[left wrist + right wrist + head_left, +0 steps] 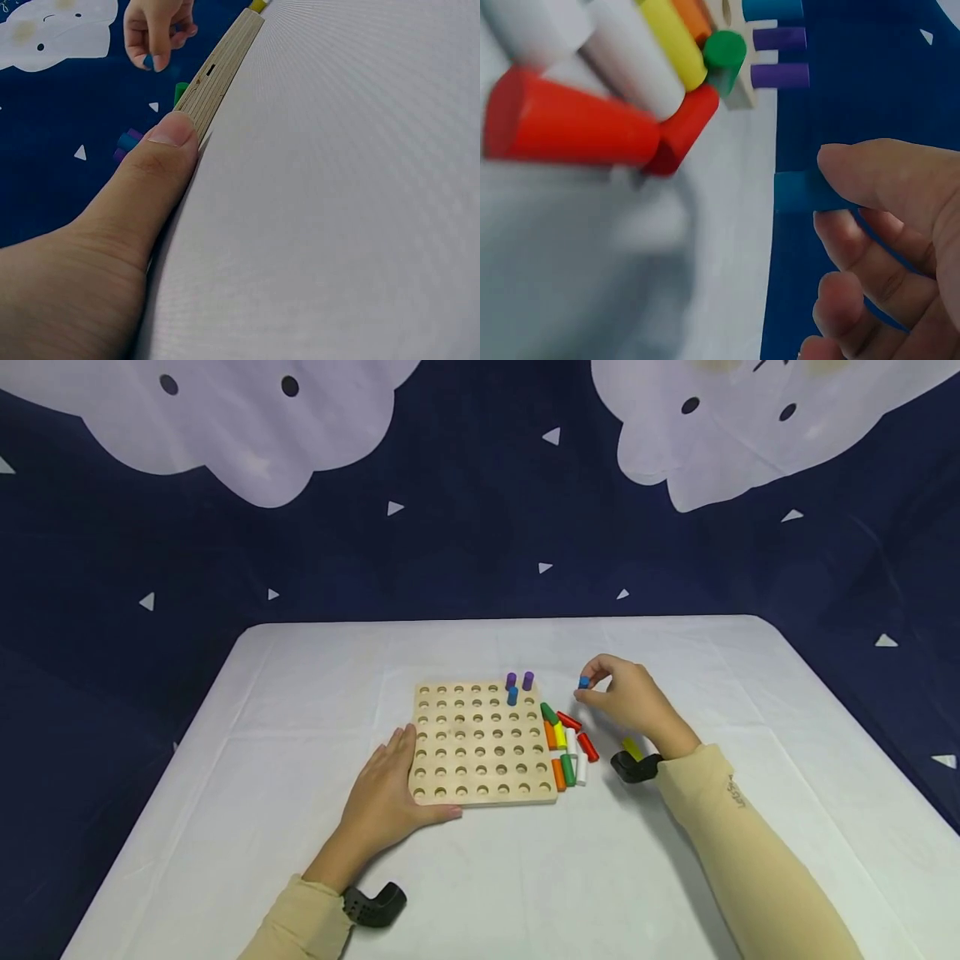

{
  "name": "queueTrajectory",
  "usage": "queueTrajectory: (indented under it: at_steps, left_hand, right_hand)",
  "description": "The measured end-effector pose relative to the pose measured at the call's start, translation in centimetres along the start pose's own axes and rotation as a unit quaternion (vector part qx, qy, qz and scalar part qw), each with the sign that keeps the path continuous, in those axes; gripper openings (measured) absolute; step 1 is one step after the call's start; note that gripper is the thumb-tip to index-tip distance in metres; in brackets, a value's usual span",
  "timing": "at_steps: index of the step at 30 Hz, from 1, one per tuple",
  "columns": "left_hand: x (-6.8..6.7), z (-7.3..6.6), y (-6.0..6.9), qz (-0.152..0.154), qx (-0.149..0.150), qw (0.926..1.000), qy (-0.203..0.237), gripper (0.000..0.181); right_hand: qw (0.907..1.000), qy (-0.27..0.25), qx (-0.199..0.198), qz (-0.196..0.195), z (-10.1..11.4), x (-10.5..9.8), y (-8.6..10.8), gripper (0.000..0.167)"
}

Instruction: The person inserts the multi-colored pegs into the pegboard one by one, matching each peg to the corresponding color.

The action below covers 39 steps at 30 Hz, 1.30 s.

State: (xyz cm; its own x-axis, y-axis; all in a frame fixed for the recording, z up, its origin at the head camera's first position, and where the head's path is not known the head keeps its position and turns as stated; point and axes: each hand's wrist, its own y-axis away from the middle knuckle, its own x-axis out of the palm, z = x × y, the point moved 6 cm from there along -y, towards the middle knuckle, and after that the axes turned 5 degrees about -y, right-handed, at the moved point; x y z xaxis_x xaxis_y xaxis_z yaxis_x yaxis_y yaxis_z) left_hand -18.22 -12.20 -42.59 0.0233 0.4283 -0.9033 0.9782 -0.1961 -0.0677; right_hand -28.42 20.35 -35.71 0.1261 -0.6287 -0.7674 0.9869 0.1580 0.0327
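Blue peg pinched, board braced

The right hand (633, 697) pinches the blue peg (583, 682) between thumb and fingertips, right of the board (491, 760). The left hand (381, 792) lies with fingers extended along the board's edge. Keeping the peg upright and the board steady seems best. The grip hides part of the peg; the right wrist camera (636, 767) partly covers a yellow peg (632, 748)
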Motion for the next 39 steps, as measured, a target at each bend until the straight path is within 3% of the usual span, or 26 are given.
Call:
queueTrajectory:
  at_steps: [14,24,39]
  left_hand:
    - [0.1,0.0,0.0,-0.004,0.005,1.0,0.003,0.143]
    - [0.0,0.1,0.0,-0.002,0.003,1.0,0.001,0.143]
    - [0.0,0.1,0.0,0.001,0.004,1.0,0.0,0.142]
  right_hand:
    - [0.9995,-0.022,-0.018,-0.014,2.7,2.2,-1.9,0.023]
    - [0.999,-0.011,-0.044,0.005,3.7,4.2,-2.5,0.025]
    - [0.9984,0.011,-0.049,0.024,4.4,4.6,-2.6,0.021]
